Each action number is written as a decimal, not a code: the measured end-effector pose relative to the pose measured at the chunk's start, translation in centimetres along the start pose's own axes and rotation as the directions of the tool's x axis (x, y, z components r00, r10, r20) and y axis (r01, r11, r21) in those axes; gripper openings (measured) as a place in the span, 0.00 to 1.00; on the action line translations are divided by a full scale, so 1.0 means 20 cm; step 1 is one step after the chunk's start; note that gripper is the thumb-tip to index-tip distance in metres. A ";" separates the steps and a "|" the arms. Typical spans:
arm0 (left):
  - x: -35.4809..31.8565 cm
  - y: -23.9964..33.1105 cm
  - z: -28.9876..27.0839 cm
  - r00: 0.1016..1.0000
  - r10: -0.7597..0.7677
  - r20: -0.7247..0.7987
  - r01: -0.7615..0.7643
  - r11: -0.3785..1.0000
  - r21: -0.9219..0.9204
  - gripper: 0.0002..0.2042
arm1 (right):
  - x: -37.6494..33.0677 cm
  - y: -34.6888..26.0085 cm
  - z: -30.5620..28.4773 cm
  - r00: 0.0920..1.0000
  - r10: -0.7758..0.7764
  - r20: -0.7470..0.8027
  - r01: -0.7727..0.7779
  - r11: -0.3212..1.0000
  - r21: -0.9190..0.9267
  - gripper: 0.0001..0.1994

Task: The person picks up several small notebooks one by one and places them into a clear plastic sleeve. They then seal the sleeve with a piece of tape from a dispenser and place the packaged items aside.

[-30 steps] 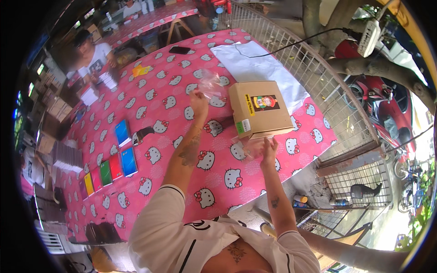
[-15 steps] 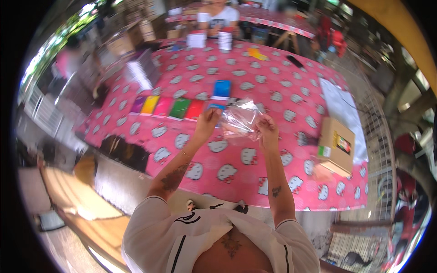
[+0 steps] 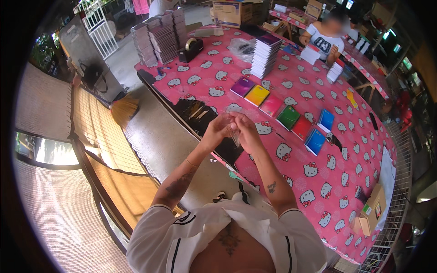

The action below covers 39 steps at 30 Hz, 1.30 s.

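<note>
My left hand (image 3: 219, 130) and my right hand (image 3: 246, 131) meet over the table's near left edge, fingers pinched together. Between them is a crumpled clear plastic bag (image 3: 235, 138), mostly hidden by the fingers. To the right of the hands, a slanting row of small notebooks lies flat: purple (image 3: 242, 86), yellow (image 3: 257, 95), pink (image 3: 271, 105), green (image 3: 288, 117), red (image 3: 302, 127) and blue (image 3: 315, 141). Another blue notebook (image 3: 325, 120) lies just beyond the row's end.
A tall notebook stack (image 3: 265, 58) stands behind the row. Farther left are a tape dispenser (image 3: 190, 50) and several high stacks (image 3: 163, 41). A cardboard box (image 3: 374, 209) sits at the right. Across the pink table, a person (image 3: 322, 42) handles notebooks. A broom (image 3: 124, 110) leans at left.
The view has swung left, bringing the stacks and tape dispenser into sight. My hands, earlier apart with the plastic bag spread between them, have come together and bunched it, away from the notebooks.
</note>
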<state>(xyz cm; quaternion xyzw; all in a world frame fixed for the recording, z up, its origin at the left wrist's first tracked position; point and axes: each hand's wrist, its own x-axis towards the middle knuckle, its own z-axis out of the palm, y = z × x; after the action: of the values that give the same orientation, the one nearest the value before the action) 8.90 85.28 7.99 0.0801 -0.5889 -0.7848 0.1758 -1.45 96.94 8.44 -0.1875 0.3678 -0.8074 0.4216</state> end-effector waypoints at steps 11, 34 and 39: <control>0.36 0.18 -1.13 0.836 0.256 -0.485 0.072 0.825 0.561 0.12 | 0.87 0.07 -0.23 0.947 -0.207 -0.244 0.106 0.922 -0.374 0.10; 0.84 -0.17 -1.56 0.858 -0.077 0.507 -0.509 -0.015 0.860 0.29 | 1.96 0.71 -0.14 0.894 -0.371 0.253 0.121 -0.345 -0.931 0.30; 0.77 -0.09 -1.54 0.730 -0.053 0.681 -0.607 0.408 0.682 0.19 | 1.90 0.75 0.08 0.815 -0.533 0.229 -0.160 -0.586 -0.794 0.30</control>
<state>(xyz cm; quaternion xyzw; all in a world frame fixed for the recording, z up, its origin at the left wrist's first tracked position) 4.60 52.49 -1.55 -0.2046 -0.9306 -0.2999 0.0464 -14.19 59.46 -2.01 -0.3610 0.8870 -0.1468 -0.2479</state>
